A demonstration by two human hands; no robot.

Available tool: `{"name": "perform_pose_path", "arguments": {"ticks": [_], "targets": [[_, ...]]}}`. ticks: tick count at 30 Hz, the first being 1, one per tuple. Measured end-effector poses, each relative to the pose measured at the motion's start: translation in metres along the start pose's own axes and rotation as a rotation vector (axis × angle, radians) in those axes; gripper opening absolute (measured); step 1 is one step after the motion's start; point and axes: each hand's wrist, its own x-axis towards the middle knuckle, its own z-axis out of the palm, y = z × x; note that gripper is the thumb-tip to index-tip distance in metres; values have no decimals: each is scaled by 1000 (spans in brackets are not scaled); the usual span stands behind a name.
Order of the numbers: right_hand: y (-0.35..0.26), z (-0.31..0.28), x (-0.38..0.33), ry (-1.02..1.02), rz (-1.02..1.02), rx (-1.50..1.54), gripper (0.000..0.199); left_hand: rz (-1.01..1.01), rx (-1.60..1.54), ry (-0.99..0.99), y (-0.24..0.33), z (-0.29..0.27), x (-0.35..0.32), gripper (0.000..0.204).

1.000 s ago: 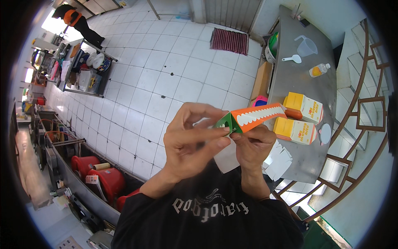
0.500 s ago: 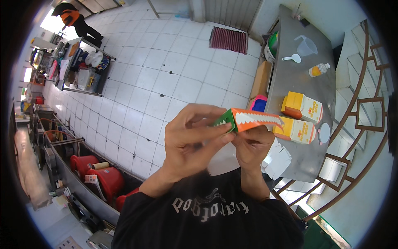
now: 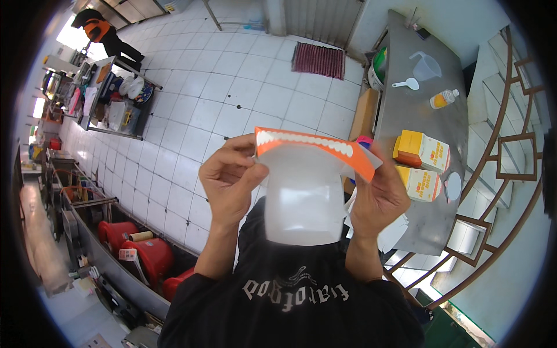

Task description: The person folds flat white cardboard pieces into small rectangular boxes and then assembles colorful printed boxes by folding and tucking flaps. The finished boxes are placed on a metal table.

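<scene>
Left hand: the left hand [image 3: 232, 177] pinches the left top corner of the bag [image 3: 304, 191], thumb over the front of the orange strip.
Right hand: the right hand [image 3: 377, 194] grips the right top corner of the same bag, fingers curled behind it.
Bag: a clear plastic bag with an orange top band edged with white scallops, held up between the two hands and hanging below them over the dark shirt [image 3: 290, 301]; whether its mouth is open is hard to tell.
Paper: white sheets [image 3: 394, 232] lie just below the right hand, on the near end of the counter [image 3: 418, 110].
Cartons: two orange-and-white cartons [image 3: 422, 165] lie just right of the right hand on the counter.
Farther on the counter: a small bottle [image 3: 444, 99], a white scoop [image 3: 406, 84] and a clear jug [image 3: 426, 65], well beyond the right hand.
Floor: white tiles [image 3: 232, 98] beyond both hands, with a dark red mat [image 3: 318, 60] far off.
Buckets: red buckets [image 3: 136, 249] sit below and left of the left hand.
</scene>
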Motion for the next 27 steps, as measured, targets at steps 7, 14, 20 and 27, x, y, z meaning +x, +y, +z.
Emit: {"name": "perform_pose_path", "arguments": {"ticks": [7, 14, 20, 27], "targets": [[7, 9, -7, -112, -284, 124, 16, 103, 161, -94, 8, 44, -30, 31], [-2, 2, -13, -326, 53, 426, 21, 147, 345, -57, 13, 53, -22, 17], [-1, 6, -11, -379, 42, 460, 22, 239, 362, -61, 9, 55, -30, 21], [-2, 4, 9, -477, -207, 210, 29, 109, 277, -52, 2, 41, -34, 19]]}}
